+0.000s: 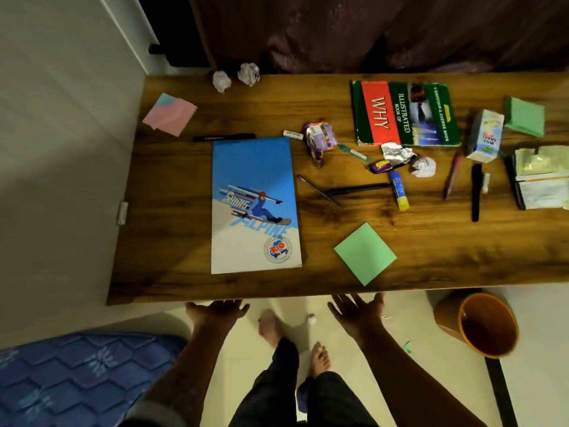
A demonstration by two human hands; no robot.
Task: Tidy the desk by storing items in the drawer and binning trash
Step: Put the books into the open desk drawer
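Both hands hover just under the near edge of the table (172, 192): left hand (215, 312) and right hand (357, 312), fingers spread and relaxed, holding nothing. Beside the right hand, down on the floor, stands the orange bin (488, 325); I can't make out anything inside it from here, just a dark bottom. A small scrap of paper (311, 319) lies on the floor between the hands.

Closest on the table, the green sticky pad (365, 254), light and flat, best pinched by a corner. Next to it the ski-print notebook (255, 204), thin and floppy by the look of it, so slide it to the edge and take the long side. Further in, the glue stick (398, 191) and pens (358, 190); they look rigid and likely to roll, easy in a pinch. The crumpled wrapper (318, 138), foil (397, 153) and paper ball (424, 167) should weigh almost nothing; scoop them. The green hardback (405, 114) looks the heaviest item, wanting a full grip on its spine. At the far edge, two more paper balls (235, 77). No drawer is in view.
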